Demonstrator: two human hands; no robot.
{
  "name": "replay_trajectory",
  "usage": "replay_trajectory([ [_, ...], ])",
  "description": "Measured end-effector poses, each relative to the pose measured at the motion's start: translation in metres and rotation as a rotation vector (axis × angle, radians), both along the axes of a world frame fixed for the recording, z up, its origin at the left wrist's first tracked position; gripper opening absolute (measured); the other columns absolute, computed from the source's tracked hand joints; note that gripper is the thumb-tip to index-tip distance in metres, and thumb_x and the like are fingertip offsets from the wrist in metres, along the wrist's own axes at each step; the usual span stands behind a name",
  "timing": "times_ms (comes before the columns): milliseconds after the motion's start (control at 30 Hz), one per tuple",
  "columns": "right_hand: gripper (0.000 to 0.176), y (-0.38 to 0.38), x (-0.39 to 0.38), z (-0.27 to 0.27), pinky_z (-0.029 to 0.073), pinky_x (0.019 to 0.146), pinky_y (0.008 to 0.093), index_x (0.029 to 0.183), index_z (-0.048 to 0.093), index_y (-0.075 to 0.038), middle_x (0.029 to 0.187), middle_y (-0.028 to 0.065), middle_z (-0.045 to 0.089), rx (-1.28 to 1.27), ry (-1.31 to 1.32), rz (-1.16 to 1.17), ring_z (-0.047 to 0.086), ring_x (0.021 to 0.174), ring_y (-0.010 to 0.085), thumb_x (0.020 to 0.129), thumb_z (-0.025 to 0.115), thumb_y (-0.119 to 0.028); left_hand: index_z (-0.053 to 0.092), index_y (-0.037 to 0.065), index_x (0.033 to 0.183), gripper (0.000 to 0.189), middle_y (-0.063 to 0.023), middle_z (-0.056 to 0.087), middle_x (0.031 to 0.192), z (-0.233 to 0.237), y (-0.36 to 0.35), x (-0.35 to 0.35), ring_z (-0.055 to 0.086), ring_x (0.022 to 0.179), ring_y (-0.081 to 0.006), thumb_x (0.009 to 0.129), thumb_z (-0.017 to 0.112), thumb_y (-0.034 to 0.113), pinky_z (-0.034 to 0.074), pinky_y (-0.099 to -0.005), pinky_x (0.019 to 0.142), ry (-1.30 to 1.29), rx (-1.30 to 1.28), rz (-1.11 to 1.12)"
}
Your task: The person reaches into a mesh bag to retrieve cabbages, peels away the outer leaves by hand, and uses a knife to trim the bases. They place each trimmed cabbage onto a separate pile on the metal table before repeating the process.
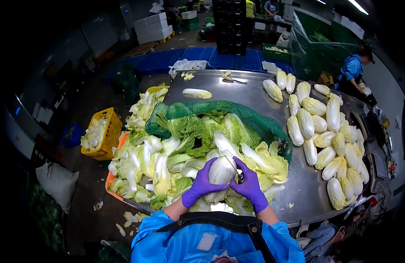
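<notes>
Both my hands wear purple gloves and meet at a pale napa cabbage (221, 172) in front of my body. My left hand (201, 184) is wrapped round its left side. On the other side, my right hand (250, 184) is closed on a knife (240, 177) with a dark handle; its thin blade lies close against the cabbage's top right. Loose cabbage leaves (161, 171) are heaped to the left and around the cabbage. Just beyond my hands, a green mesh sack (220, 106) lies open with leafy cabbage heads in it.
Trimmed napa cabbages (314, 122) are piled on the right of the metal table (255, 83). A second knife (234, 79) lies at its far edge. A yellow crate (110, 138) of leaves stands on the floor at left. A co-worker in blue (352, 68) stands at far right.
</notes>
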State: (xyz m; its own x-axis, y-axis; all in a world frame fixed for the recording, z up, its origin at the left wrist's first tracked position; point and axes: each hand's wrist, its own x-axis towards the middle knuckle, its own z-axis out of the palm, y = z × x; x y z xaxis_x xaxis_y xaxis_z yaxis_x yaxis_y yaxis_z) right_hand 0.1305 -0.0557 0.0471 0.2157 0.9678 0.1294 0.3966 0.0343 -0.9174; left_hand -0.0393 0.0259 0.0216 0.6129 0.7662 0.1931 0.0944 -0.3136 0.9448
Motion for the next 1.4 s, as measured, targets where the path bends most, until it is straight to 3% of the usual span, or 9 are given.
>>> replay_trajectory([
  [533,0.067,0.003,0.0,-0.018,0.05,0.074,0.032,0.125,0.043,-0.007,0.099,0.0173,0.062,0.035,-0.072,-0.051,0.064,0.085,0.0255,0.061,0.061,-0.009,0.039,0.0,0.125,0.098,-0.0183,0.055,0.114,0.008,-0.002,-0.001,0.056,0.104,-0.0257,0.048,0.083,0.042,0.043,-0.0349,0.089,0.063,0.042,0.014],
  [733,0.077,0.003,0.001,-0.008,0.05,0.068,0.0283,0.132,0.04,-0.017,0.097,0.0168,0.063,0.13,-0.017,0.016,0.064,0.074,0.0203,0.06,0.062,-0.008,0.041,0.0,0.125,0.096,-0.0178,0.056,0.113,0.02,-0.002,-0.004,0.056,0.103,-0.0247,0.048,0.084,0.039,0.043,-0.0342,0.09,0.125,0.07,-0.03],
  [933,0.073,0.0,0.008,-0.005,0.049,0.072,0.028,0.13,0.044,-0.016,0.097,0.0173,0.063,-0.129,0.002,0.013,0.063,0.081,0.0188,0.06,0.061,-0.004,0.042,-0.001,0.125,0.095,-0.0157,0.055,0.114,0.012,0.006,-0.002,0.055,0.105,-0.0222,0.047,0.085,0.033,0.041,-0.0332,0.093,-0.01,-0.004,-0.122],
  [1000,0.073,0.003,0.008,-0.018,0.044,0.072,0.022,0.128,0.047,-0.014,0.107,0.0078,0.063,0.082,0.015,-0.004,0.055,0.077,0.0076,0.056,0.05,0.003,0.042,-0.001,0.126,0.094,-0.0137,0.054,0.116,0.012,0.006,-0.002,0.052,0.108,-0.0197,0.048,0.085,0.031,0.039,-0.0326,0.094,-0.04,-0.058,-0.132],
  [1067,0.073,0.003,0.007,-0.012,0.042,0.063,0.0209,0.128,0.048,-0.015,0.085,0.0057,0.064,0.215,-0.014,-0.009,0.048,0.062,0.0063,0.057,0.049,0.003,0.042,-0.001,0.126,0.093,-0.0125,0.054,0.117,0.011,0.008,-0.002,0.051,0.108,-0.0188,0.049,0.085,0.03,0.038,-0.0323,0.095,-0.066,-0.122,-0.167],
  [1133,0.066,-0.001,0.006,0.003,0.046,0.082,0.0288,0.126,0.049,-0.015,0.108,0.0137,0.061,-0.054,0.073,0.007,0.061,0.097,0.0195,0.063,0.056,0.0,0.042,-0.001,0.126,0.092,-0.0117,0.054,0.117,0.011,0.008,-0.004,0.051,0.108,-0.0186,0.05,0.084,0.028,0.038,-0.0322,0.095,-0.071,-0.142,-0.18],
  [1267,0.066,-0.001,0.009,0.01,0.045,0.08,0.0261,0.125,0.051,-0.017,0.103,0.0143,0.063,-0.351,0.104,0.021,0.06,0.091,0.0113,0.063,0.05,0.002,0.042,0.0,0.127,0.09,-0.0095,0.053,0.115,0.004,0.01,-0.011,0.05,0.107,-0.018,0.05,0.083,0.023,0.038,-0.0318,0.094,-0.158,-0.368,-0.172],
  [1333,0.061,-0.004,0.008,0.003,0.043,0.081,0.0239,0.122,0.054,-0.011,0.102,0.0127,0.063,-0.28,0.185,0.005,0.058,0.091,0.0087,0.062,0.048,0.002,0.043,0.001,0.125,0.085,-0.0089,0.055,0.112,-0.005,0.016,-0.012,0.052,0.103,-0.0187,0.051,0.081,0.019,0.04,-0.0323,0.092,-0.18,-0.367,-0.168],
  [1400,0.058,-0.004,0.006,-0.004,0.041,0.085,0.0227,0.117,0.055,-0.003,0.103,0.0108,0.063,0.149,0.444,-0.059,0.056,0.095,0.0104,0.061,0.046,0.003,0.044,0.0,0.123,0.074,-0.0089,0.055,0.109,-0.009,0.021,-0.016,0.053,0.1,-0.0196,0.058,0.075,0.016,0.041,-0.0328,0.09,-0.32,-0.532,0.044],
])
